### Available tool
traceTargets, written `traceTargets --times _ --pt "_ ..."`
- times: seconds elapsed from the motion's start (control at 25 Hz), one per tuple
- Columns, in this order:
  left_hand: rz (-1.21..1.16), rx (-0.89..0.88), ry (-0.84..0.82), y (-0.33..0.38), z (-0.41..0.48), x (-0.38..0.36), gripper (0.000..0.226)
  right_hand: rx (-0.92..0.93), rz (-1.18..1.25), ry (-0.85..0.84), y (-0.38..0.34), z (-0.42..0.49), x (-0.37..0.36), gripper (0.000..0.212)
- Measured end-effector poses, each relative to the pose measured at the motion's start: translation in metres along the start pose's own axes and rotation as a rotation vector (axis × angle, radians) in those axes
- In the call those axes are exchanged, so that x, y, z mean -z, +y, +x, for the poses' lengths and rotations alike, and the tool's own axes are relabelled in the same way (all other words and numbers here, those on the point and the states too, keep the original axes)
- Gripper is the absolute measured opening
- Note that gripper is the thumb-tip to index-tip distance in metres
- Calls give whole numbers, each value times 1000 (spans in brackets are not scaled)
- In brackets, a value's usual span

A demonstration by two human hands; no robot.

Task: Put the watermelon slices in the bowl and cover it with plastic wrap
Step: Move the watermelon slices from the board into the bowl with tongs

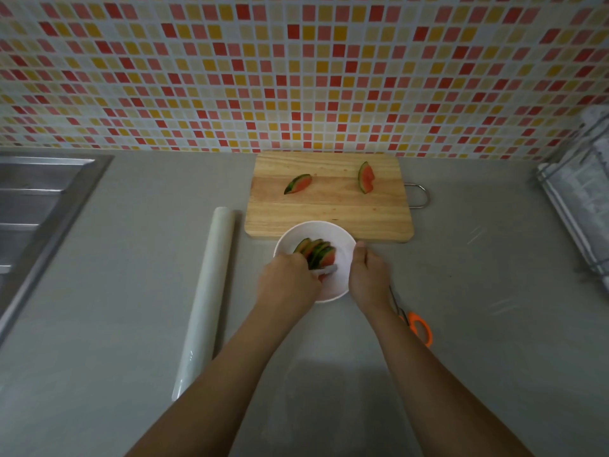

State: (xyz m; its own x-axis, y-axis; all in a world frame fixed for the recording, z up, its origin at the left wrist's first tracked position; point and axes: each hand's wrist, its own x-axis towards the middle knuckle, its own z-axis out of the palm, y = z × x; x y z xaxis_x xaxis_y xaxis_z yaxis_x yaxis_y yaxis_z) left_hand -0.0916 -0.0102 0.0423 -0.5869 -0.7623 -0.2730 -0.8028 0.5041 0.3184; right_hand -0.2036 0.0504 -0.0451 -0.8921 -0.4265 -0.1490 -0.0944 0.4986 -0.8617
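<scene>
Grey counter (pixel 115 308): left hand (pixel 290 278) grips slices (pixel 316 253) inside bowl (pixel 316 230); right hand (pixel 367 275) clasps bowl rim.

Grainy wooden board (pixel 329 209); glossy white bowl (pixel 342 258); brushed-metal sink (pixel 39 192) — matt grey counter (pixel 131 291).

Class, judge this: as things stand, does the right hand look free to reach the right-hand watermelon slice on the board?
Probably yes: the right hand merely steadies the bowl, and bare cutting board lies between it and that slice.
</scene>
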Motion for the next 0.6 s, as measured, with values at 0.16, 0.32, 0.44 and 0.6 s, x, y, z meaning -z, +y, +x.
traceTargets --times 0.16,0.32,0.44,0.6 --pt "-134 -2 21 -19 12 40 36 -5 -11 6 -2 0 0 48" --pt "-315 29 107 -10 65 70 47 12 -38 6 2 -2 0 47" --pt "-490 45 -39 17 112 52 38 26 -21 8 2 -4 -1 46" --pt "-482 63 -37 44 164 16 35 72 -51 27 4 -5 -1 46"
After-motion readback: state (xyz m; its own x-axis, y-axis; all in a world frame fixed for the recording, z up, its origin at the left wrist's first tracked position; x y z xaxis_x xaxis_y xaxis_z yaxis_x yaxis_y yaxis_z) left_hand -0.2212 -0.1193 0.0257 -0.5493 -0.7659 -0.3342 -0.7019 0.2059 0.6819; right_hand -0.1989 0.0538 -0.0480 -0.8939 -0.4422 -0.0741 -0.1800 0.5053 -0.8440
